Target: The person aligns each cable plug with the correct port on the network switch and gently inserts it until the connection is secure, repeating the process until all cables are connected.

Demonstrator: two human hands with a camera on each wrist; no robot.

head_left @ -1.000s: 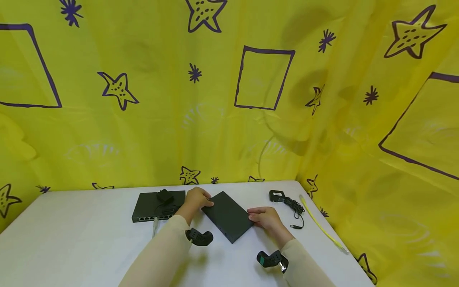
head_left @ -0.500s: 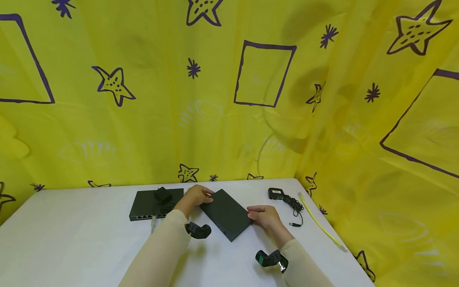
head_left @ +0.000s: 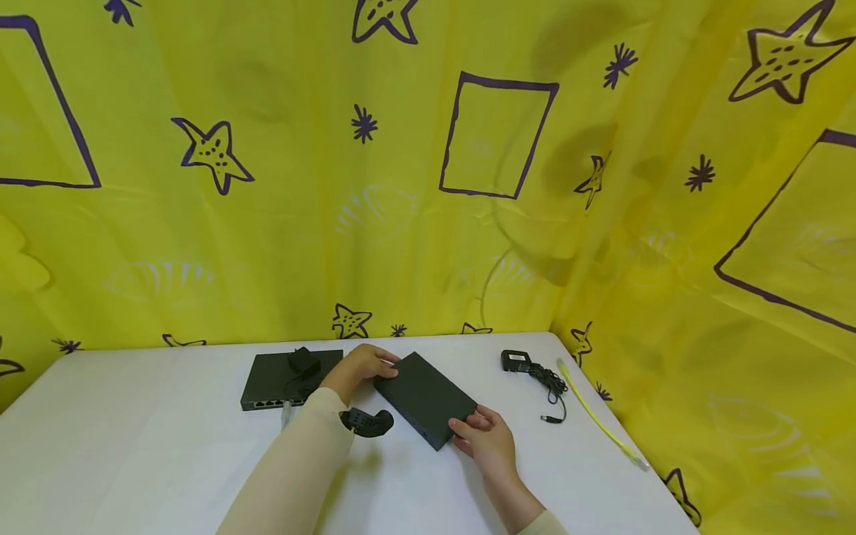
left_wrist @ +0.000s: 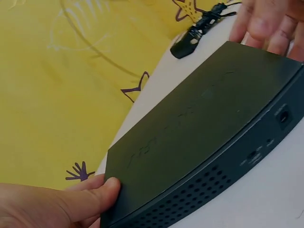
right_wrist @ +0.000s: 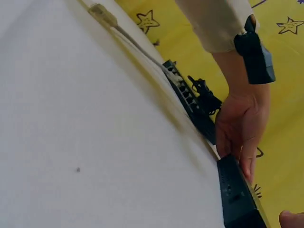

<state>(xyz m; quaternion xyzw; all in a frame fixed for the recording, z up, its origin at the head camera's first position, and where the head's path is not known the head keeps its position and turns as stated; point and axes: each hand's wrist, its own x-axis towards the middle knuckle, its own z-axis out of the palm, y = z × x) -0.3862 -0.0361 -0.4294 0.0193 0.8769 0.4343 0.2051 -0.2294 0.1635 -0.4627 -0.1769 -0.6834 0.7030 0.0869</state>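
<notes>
My left hand pinches the far left corner of a flat black network switch, thumb on top. My right hand grips its near right end, thumb on the upper face and fingers at the edge. In the left wrist view the black network switch shows raised lettering on top, and a side with vent holes and a round power socket. It is tilted over the white table. Only the thumb of my right hand enters the right wrist view, at the lower right corner.
A second black switch with a row of ports stands at the left, a power adapter on top and a pale cable plugged in. Another power adapter and a yellow network cable lie at the right of the white table.
My right hand has slid from the right corner toward the near edge of the black network switch and turned, now with its thumb on top. My left hand stays at the far left corner.
</notes>
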